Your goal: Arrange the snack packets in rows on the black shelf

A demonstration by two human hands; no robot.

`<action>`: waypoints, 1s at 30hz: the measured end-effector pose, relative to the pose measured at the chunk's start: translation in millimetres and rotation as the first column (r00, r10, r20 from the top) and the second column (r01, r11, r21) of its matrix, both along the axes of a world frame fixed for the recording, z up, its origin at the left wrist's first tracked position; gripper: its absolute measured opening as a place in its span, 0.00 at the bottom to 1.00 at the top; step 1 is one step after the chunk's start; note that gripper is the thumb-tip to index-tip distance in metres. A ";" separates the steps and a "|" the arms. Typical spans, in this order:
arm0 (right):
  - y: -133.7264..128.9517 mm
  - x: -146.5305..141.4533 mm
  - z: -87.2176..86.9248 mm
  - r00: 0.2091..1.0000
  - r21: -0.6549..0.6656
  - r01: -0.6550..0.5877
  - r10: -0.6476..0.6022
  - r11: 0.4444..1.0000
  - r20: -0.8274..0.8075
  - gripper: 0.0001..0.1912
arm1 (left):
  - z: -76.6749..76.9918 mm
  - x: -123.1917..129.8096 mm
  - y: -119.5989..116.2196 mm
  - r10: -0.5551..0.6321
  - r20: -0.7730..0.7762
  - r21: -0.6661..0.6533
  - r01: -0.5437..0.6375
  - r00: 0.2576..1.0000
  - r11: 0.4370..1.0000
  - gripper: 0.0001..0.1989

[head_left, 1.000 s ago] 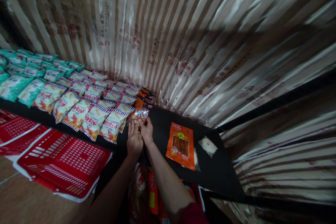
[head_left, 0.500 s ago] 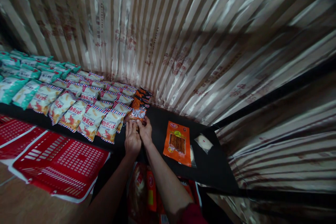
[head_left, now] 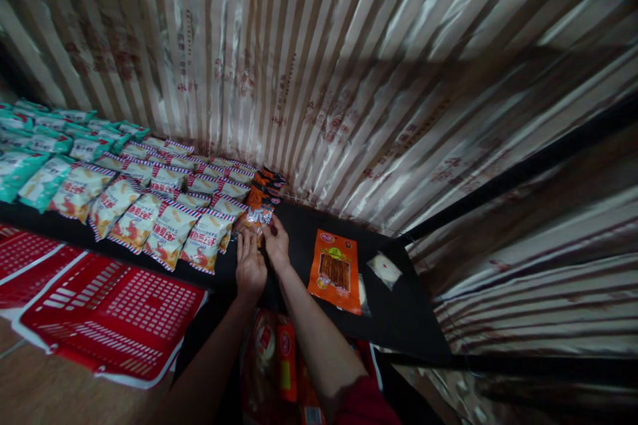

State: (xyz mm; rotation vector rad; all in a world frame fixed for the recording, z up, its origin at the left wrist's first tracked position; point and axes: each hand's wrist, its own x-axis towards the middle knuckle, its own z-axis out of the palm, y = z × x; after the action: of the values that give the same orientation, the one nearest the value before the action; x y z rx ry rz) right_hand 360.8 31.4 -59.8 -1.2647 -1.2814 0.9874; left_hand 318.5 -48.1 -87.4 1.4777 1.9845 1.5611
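Note:
An orange and brown snack bag (head_left: 258, 214) lies at the front of a short row of orange bags at the right end of the display. My left hand (head_left: 250, 269) rests against its lower edge, fingers stretched forward and no grip visible. At the bag's lower right corner, my right hand (head_left: 278, 244) has its fingers closed on the edge. Directly left are cream snack bags (head_left: 206, 239) with striped borders, standing in several rows. The fingers partly cover the bag's bottom.
A black shelf (head_left: 294, 229) carries the bags. To the right lie an orange flat packet (head_left: 335, 271) and a small clear packet (head_left: 384, 269). Teal bags (head_left: 46, 180) stand far left. Red baskets (head_left: 119, 305) sit below; a striped curtain (head_left: 319, 80) hangs behind.
The view has shifted slightly. My right hand has moved a little up along the bag's right side, and the fingers of my two hands are farther apart.

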 end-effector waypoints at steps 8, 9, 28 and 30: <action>4.1 -0.5 0.0 0.999 -0.025 -0.028 0.029 0.999 0.031 0.19 | 1.1 0.9 1.1 -0.003 -0.010 -0.022 0.002 1.000 1.000 0.26; 3.7 -0.3 0.2 0.999 -0.029 -0.034 0.035 0.999 0.023 0.19 | 1.5 1.0 1.1 -0.003 -0.017 -0.022 0.002 1.000 1.000 0.26; -73.3 39.3 12.0 0.993 -0.016 0.112 -0.111 0.994 0.050 0.15 | 17.4 18.9 -27.9 -0.120 -0.136 0.008 0.122 0.983 0.993 0.20; -84.8 46.8 10.6 0.992 -0.023 0.122 -0.121 0.992 0.045 0.15 | 19.7 23.2 -36.1 -0.209 -0.165 -0.015 0.209 0.964 0.978 0.20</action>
State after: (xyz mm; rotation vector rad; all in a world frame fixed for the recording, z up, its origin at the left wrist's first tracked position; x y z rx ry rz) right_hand 407.6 -53.4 -49.1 -1.3740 -1.2128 0.8961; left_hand 341.7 -84.2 -67.8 1.8058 1.8367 1.3940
